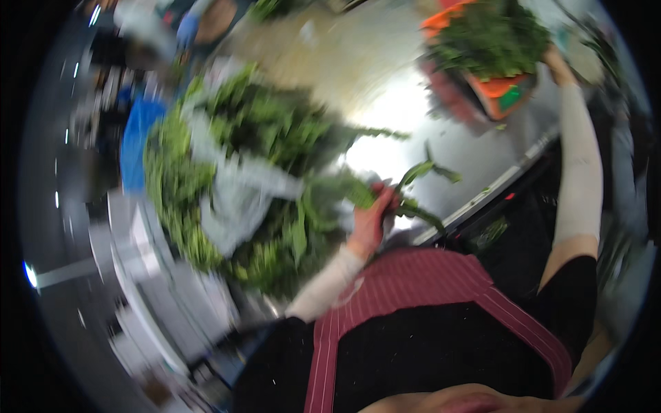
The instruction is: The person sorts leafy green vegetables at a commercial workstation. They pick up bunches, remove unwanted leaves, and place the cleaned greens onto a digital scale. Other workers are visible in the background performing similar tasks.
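Note:
My left hand (371, 219) is closed around a few leafy green stems (415, 173) that stick out past the fingers over the metal table (392, 98). Left of it lies a big heap of leafy greens (268, 118), with a crumpled translucent plastic bag (237, 201) draped across its middle. My right arm is stretched far forward, and my right hand (556, 64) is against the right side of a bunch of greens (490, 41). That bunch rests on an orange scale (503, 93) with a lit green display. Blur and leaves hide the right fingers.
A blue plastic bag or sheet (139, 144) stands beyond the heap. White boxes or bins (155, 258) are stacked at the left. Another person's blue-gloved hand (188, 31) shows at the upper left. A dark crate (516, 227) sits below the table's edge.

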A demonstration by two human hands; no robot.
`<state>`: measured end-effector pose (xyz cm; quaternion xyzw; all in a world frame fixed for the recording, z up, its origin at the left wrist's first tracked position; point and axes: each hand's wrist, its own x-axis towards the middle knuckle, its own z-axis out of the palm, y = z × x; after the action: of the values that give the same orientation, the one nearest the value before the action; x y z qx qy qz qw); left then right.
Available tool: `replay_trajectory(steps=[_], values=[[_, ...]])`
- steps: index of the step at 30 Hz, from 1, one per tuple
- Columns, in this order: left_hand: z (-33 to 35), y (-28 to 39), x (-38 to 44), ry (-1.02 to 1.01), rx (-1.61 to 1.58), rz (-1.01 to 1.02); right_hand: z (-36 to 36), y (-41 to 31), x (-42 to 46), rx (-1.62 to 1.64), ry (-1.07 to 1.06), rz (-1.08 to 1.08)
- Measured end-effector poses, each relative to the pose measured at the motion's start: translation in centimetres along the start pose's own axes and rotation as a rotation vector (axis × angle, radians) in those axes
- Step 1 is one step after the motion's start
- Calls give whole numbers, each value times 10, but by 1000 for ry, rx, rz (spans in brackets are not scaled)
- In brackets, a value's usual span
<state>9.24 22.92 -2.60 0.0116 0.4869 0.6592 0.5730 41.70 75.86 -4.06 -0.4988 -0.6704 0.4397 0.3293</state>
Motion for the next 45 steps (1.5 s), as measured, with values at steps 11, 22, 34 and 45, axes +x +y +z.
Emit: replay_trajectory(steps=[11, 22, 34, 45], values=[[-16, 10, -40, -32, 211, 62, 50, -8, -140, 236, 700, -200], [-50, 13, -85, -41, 148, 165, 440, -187, -303, 107, -752, -868], [-81, 6, -93, 111, 97, 316, 399, -169, -337, -384, -529, -358], [-32, 5, -55, -119, 73, 108, 276, -186, -378, 556, -396, 429]])
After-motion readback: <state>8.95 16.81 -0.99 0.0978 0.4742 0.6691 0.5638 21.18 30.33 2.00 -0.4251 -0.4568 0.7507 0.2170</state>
